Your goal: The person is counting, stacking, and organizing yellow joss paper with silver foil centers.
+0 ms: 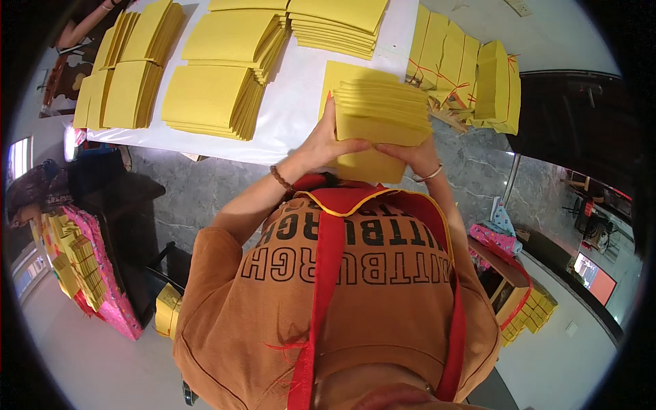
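Both of my hands grip a stack of yellow paper, its layered edges fanned out in steps on the far side. My left hand holds the left side, its thumb lying across the near edge. On the right side my right hand is closed round the stack, its thumb tip close to the left one; its other fingers are mostly hidden. More yellow paper shows beneath the held stack, at the near edge of the white-covered table.
Several yellow paper stacks stand in rows on the table. Bundles tied with red string lie at the far right. Another person's arm shows at the upper left. A pink-edged surface holding yellow bundles is at the lower left.
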The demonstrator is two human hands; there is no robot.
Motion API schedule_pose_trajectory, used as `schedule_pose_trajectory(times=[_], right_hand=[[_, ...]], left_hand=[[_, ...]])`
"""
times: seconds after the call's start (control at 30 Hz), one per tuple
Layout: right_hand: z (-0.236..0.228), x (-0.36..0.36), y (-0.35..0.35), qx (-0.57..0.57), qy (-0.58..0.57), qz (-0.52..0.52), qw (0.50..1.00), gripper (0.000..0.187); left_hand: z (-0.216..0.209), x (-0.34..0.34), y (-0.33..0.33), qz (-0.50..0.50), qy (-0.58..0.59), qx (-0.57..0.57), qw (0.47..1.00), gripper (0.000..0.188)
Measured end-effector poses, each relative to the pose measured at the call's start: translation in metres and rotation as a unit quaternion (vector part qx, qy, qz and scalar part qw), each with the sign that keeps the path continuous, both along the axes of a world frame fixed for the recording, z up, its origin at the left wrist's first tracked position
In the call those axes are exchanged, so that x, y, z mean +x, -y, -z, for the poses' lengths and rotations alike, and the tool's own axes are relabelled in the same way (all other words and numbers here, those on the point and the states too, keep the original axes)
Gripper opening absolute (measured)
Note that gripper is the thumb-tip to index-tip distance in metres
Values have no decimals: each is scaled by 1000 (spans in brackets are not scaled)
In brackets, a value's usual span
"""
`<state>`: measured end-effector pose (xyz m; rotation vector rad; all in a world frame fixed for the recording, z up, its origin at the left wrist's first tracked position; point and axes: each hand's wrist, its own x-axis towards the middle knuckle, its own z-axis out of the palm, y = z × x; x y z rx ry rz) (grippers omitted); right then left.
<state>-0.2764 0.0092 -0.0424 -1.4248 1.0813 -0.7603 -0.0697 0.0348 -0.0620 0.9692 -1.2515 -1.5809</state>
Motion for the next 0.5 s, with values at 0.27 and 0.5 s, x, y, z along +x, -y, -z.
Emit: schedule_pose_trajectory(times=[0.27, 0.5], right_hand=[[-46, 7, 24, -342, -374, -122, 853, 62], [-29, 42, 34, -339, -468, -186, 795, 74]], left_hand=[[-5, 29, 23, 12, 184, -187, 965, 139], [40, 26, 37, 19, 184, -105, 977, 97]])
